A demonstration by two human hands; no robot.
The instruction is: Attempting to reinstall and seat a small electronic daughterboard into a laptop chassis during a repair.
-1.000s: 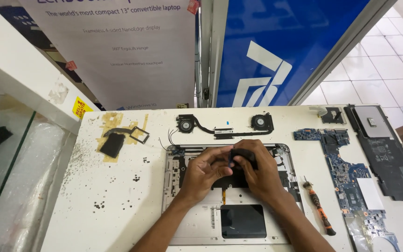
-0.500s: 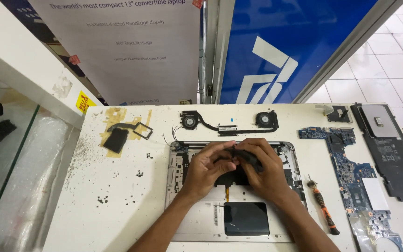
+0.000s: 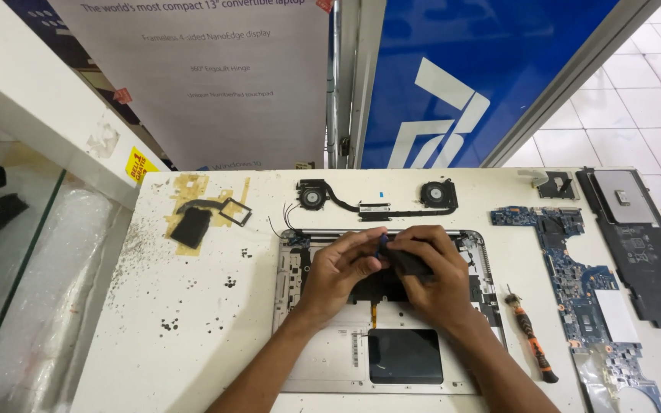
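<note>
An opened silver laptop base [image 3: 307, 359] lies on the white table [image 3: 193, 336] with its insides up and a dark touchpad plate [image 3: 405, 356] near me. Both hands meet over its middle. My left hand [image 3: 343, 268] pinches a small blue-tipped part. My right hand [image 3: 431, 268] grips a black flexible piece that lies over the dark keyboard area. What sits beneath the fingers is hidden.
A dual-fan heat pipe assembly [image 3: 376, 200] lies behind the laptop. To the right are an orange-and-black screwdriver [image 3: 529, 336], a blue motherboard [image 3: 579, 283] and a black battery [image 3: 640, 245]. A black part on yellow tape [image 3: 193, 222] lies left. Small screws dot the table.
The camera view has shifted slightly, so the laptop sits a little lower in frame. Both hands stay together over the laptop's middle with little visible movement.
</note>
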